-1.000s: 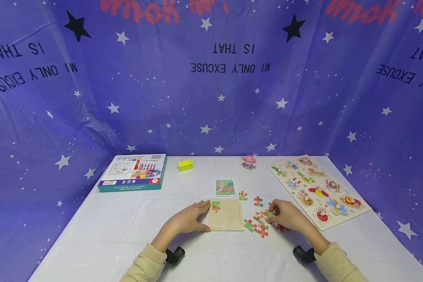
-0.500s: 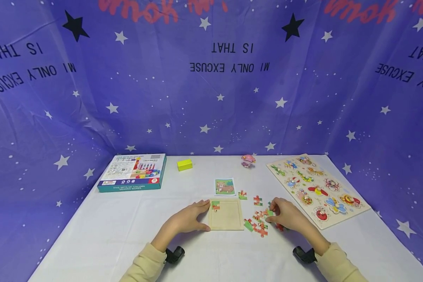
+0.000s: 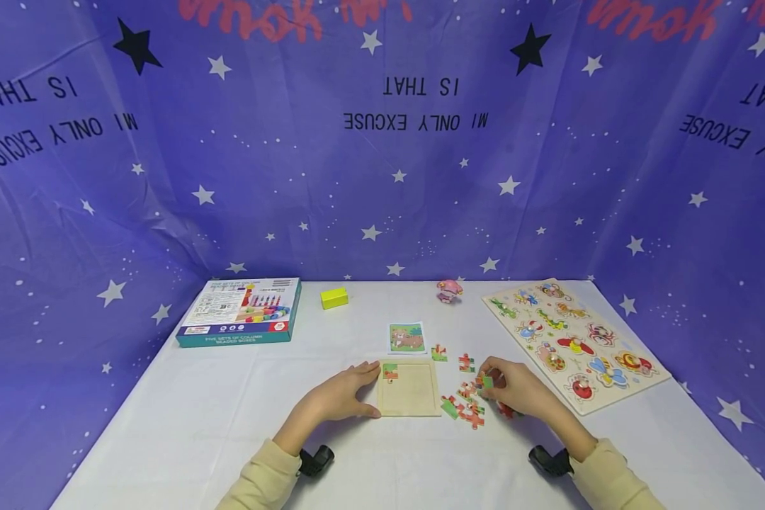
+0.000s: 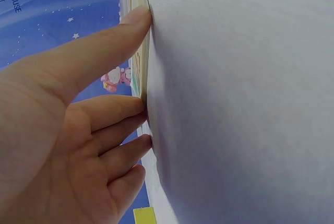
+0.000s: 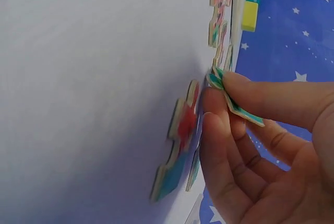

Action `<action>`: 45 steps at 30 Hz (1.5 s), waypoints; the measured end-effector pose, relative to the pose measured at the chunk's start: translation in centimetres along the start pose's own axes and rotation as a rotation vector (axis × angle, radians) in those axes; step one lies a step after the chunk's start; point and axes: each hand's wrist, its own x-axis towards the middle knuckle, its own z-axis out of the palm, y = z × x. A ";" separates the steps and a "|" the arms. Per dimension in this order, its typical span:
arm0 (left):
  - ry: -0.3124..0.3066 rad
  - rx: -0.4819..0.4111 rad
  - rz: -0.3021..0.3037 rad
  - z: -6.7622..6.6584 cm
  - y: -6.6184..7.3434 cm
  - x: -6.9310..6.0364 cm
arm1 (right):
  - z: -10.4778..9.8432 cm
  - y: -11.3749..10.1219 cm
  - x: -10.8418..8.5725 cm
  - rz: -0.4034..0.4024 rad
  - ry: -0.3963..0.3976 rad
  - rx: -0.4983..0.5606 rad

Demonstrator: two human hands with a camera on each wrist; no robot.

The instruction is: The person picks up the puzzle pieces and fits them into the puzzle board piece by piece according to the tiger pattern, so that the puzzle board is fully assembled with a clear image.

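Observation:
My left hand (image 3: pixel 343 394) touches the left edge of a square wooden tray (image 3: pixel 409 411), thumb and fingertips against its rim; the left wrist view shows the thumb (image 4: pixel 88 51) and fingers spread along that edge. One red and green puzzle piece (image 3: pixel 390 370) lies in the tray's upper left corner. My right hand (image 3: pixel 520 388) pinches a green puzzle piece (image 5: pixel 240 110) between thumb and fingers, tilted up in the right wrist view. Loose pieces (image 3: pixel 472 416) lie right of the tray, some of them partly under the right hand. A picture card (image 3: pixel 406 338) lies behind the tray.
A boxed set (image 3: pixel 239 312) stands at the back left, with a yellow block (image 3: pixel 334 298) beside it. A pink figurine (image 3: pixel 449 291) is at the back. A wooden board of insect shapes (image 3: pixel 574 340) lies at the right.
My right fingers have drawn slightly left and lifted a green piece from the pile, which now shows tilted in the grip. The left hand and tray have stayed in place.

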 end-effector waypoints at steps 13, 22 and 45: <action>-0.007 0.005 -0.017 -0.1 0.1 0.0 | -0.2 -0.8 1.1 -0.099 0.047 0.044; -0.005 0.004 -0.029 0.0 0.1 0.1 | 0.5 -2.2 2.0 -0.107 0.024 0.045; -0.006 0.005 -0.011 0.1 -0.2 0.2 | 2.8 -5.2 5.5 -0.220 -0.017 0.131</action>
